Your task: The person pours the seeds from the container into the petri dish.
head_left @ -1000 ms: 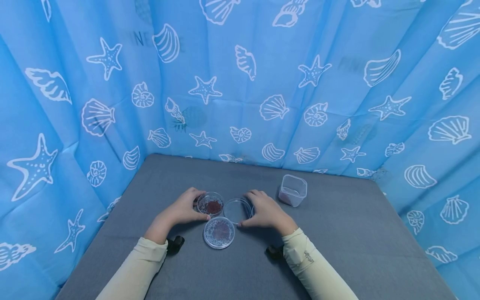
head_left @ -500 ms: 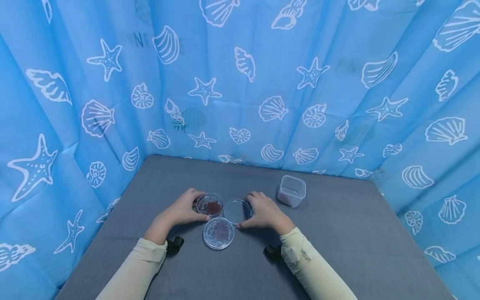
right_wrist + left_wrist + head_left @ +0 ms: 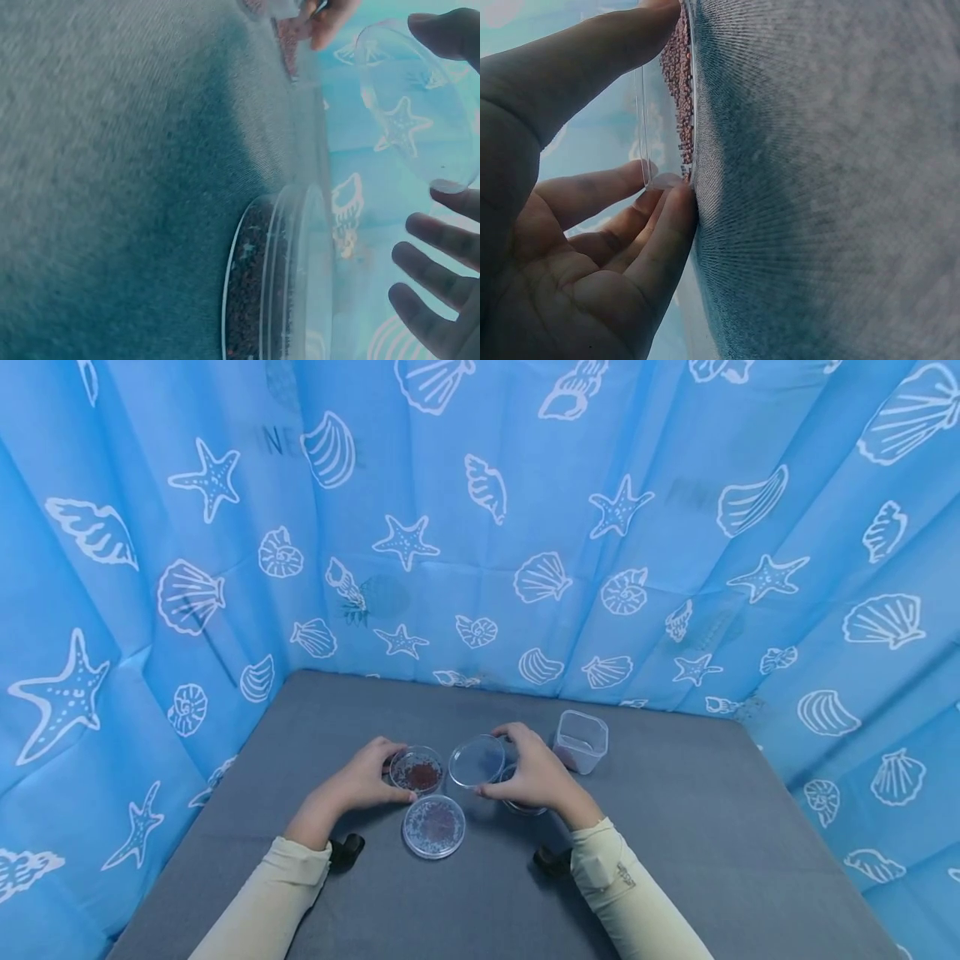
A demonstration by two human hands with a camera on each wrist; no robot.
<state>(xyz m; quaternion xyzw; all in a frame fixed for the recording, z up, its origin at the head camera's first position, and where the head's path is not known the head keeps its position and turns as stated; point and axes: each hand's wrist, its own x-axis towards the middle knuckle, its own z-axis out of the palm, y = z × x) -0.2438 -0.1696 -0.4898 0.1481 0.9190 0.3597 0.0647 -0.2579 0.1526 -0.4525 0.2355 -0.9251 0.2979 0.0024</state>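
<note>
My left hand grips a clear petri dish by its sides, thumb on the near side and fingers on the far side. Reddish-brown grains lie piled in it, and it sits close to the cloth in the left wrist view. In my right hand a clear round lid is pinched between thumb and fingers, raised and tilted above the table. Under that hand stands another petri dish holding dark grains, partly hidden in the head view. A speckled round dish lies in front, between both hands.
A square clear plastic tub with something pinkish low inside stands behind my right hand. Grey cloth covers the table. A blue shell-print curtain hangs along the back and sides.
My right hand has lifted the clear lid up and away from beside the left dish, tilting it and uncovering more of the dish beneath. My left hand stays on its dish.
</note>
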